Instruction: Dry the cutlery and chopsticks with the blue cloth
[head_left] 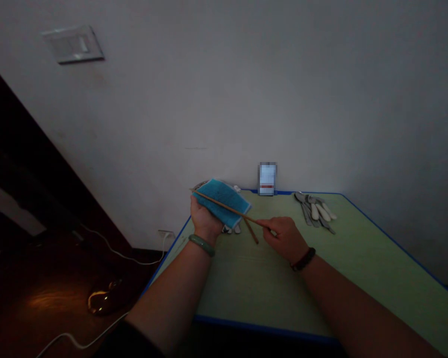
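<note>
Above the green table (268, 288), right hand (285, 239) pinched wooden chopsticks (224, 205), one lying across a blue cloth (218, 196) held in the half-closed left hand (205, 221).

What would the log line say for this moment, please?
left hand: under blue cloth | right hand: pinches wooden chopsticks | nearby: spoons on green table

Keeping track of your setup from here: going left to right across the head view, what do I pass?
White wall socket → left hand holding a blue cloth → right hand pinching wooden chopsticks → spoons with white handles
</note>
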The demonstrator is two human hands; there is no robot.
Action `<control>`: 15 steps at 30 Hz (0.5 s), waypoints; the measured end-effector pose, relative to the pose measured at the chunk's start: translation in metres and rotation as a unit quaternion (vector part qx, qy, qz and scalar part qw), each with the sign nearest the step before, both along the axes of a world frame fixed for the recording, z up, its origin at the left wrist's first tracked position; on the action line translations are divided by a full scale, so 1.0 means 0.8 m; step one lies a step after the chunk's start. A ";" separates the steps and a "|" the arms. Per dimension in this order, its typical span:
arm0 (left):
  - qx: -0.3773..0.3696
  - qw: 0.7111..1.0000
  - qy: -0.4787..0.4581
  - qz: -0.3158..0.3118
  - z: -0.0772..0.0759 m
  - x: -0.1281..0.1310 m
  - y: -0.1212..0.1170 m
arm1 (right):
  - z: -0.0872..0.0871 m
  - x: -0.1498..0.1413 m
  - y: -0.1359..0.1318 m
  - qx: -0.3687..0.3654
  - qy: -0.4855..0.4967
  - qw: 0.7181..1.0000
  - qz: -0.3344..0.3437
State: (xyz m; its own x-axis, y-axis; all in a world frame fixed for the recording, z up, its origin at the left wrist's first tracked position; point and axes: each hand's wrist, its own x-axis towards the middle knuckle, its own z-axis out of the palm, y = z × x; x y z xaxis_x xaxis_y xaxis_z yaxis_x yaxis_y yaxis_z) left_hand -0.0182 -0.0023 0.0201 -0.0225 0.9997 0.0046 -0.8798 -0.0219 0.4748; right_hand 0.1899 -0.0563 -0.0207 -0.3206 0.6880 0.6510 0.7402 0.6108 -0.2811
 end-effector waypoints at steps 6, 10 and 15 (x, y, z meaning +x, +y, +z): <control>-0.011 1.000 0.013 0.008 0.003 0.001 -0.002 | 0.000 0.000 0.000 -0.014 -0.010 1.000 0.002; -0.018 1.000 0.004 0.002 0.002 0.001 0.000 | 0.000 -0.002 0.000 -0.020 -0.026 0.999 -0.007; -0.036 0.999 -0.025 0.029 -0.004 0.000 0.006 | 0.000 -0.003 -0.001 -0.028 -0.043 0.998 -0.019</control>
State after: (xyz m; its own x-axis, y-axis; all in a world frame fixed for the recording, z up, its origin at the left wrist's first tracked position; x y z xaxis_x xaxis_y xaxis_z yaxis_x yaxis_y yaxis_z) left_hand -0.0184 0.0028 0.0171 -0.0794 0.9945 -0.0690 -0.9009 -0.0419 0.4319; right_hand 0.1877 -0.0572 -0.0207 -0.3473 0.7352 0.5821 0.7852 0.5673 -0.2481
